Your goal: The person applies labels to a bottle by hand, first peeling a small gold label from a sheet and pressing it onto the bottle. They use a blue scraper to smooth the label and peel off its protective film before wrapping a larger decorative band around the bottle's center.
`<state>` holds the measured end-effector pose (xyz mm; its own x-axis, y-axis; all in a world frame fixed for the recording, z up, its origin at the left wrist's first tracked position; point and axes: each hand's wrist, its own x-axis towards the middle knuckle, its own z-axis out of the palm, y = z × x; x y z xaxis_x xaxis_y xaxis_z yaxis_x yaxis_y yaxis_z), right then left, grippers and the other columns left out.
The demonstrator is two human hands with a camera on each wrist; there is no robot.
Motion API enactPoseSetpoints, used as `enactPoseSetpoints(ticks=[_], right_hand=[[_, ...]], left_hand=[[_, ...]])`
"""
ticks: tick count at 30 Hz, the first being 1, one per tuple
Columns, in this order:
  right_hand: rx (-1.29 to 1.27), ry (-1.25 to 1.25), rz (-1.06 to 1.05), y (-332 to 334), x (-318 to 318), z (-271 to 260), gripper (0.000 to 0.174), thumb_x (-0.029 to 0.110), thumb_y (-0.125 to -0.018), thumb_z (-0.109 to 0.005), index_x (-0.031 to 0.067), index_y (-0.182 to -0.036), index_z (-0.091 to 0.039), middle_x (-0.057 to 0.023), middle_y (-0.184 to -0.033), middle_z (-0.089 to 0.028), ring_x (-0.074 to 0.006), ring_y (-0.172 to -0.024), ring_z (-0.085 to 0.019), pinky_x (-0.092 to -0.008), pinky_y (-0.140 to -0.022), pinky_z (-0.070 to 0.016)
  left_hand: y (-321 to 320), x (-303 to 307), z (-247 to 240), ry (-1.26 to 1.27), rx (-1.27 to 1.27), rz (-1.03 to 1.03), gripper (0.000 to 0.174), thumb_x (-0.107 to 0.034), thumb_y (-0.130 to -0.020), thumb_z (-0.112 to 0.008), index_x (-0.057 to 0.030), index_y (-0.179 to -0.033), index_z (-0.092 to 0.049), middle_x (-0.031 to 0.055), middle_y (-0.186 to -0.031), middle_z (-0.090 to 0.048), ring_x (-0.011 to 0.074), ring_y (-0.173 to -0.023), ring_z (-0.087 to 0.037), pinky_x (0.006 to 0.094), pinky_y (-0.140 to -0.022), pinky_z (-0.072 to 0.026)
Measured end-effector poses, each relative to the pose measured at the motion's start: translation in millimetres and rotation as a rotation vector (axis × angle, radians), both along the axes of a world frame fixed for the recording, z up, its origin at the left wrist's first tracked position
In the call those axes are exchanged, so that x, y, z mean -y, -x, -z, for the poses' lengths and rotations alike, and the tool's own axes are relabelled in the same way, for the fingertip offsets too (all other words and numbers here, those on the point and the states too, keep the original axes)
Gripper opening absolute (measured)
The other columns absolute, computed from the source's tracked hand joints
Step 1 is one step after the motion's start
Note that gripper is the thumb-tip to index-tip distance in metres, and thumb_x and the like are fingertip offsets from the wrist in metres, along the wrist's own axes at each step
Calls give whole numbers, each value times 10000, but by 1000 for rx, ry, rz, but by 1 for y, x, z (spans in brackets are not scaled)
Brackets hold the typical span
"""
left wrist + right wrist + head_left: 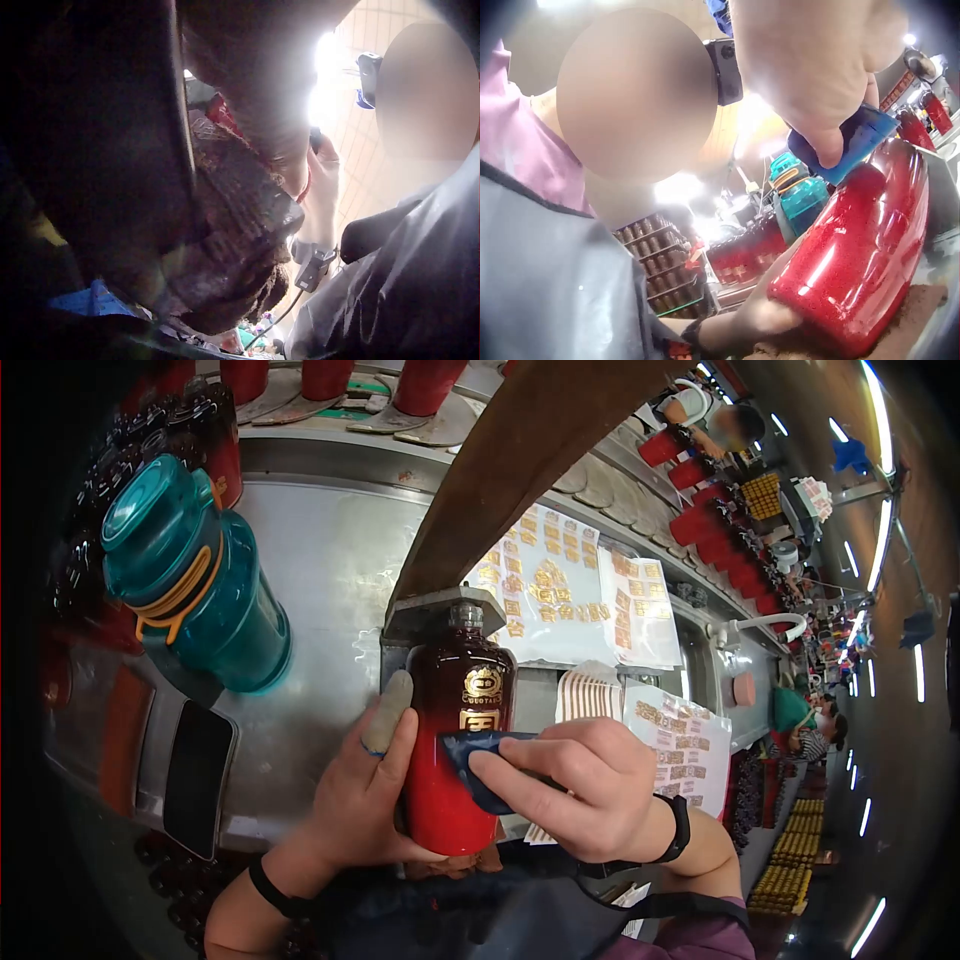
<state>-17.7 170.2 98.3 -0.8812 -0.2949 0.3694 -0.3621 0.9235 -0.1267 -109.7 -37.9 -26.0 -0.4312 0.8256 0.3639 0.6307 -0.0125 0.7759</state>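
A glossy bottle, dark at the neck and fading to bright red at the base, lies tilted with its neck pointing away from the person. Gold emblem decals sit on its upper front. The left hand holds the bottle's left side and base; a greyish cot covers one digit. Between thumb and fingers, the right hand pinches a thin dark blue scraper, which lies across the front just below the gold decals. In the right wrist view the blue scraper overlaps the red bottle.
A brown beam and metal bracket stand at the bottle's neck. To the left are a teal water flask and a black phone. Gold decal sheets lie to the right. Red bottles line a plate conveyor behind.
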Motion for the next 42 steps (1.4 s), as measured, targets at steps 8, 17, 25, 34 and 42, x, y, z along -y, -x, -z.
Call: enactPoseSetpoints(ticks=[8,17,25,34,42], right_hand=[[10,-53,-11,-4,-3,2,423,144,-637,-668,43,-1041,-737,-32,-889,-647,-171,-751,-618,-275,-601,-474],[226,214,79,-2,-12,-3,355,144,-703,-738,80,-1052,-749,-39,-875,-655,-196,-730,-606,-306,-625,-480],[239,444,313,15,-32,4,217,99,-815,-780,71,-1027,-739,-82,-800,-626,-232,-710,-609,-334,-637,-478],[403,688,237,13,-35,12,211,109,-835,-789,50,-1030,-736,-100,-838,-670,-246,-773,-650,-314,-679,-502],[239,1137,737,-30,-94,24,366,52,-887,-750,-11,-1229,-638,-34,-959,-697,-77,-859,-645,-217,-746,-513]], left_hand=[[-3,-2,5,6,-14,9,1400,-583,-510,-922,28,-1542,-201,348,-1531,-293,498,-1367,-400,536,-1100,-405],[0,-7,8,-28,-67,-4,1401,-640,-535,-892,38,-1541,-192,350,-1527,-290,493,-1364,-399,531,-1094,-411],[2,-7,11,-23,-90,-2,1471,-651,-508,-910,33,-1564,-148,362,-1550,-251,487,-1405,-367,520,-1130,-367],[4,-11,26,62,3,31,1490,-570,-533,-942,15,-1579,-57,296,-1475,-428,435,-1321,-502,493,-1102,-410],[21,-21,37,-33,-111,-61,1295,-500,-545,-944,-78,-1560,-259,298,-1546,-288,486,-1393,-362,564,-1128,-360]])
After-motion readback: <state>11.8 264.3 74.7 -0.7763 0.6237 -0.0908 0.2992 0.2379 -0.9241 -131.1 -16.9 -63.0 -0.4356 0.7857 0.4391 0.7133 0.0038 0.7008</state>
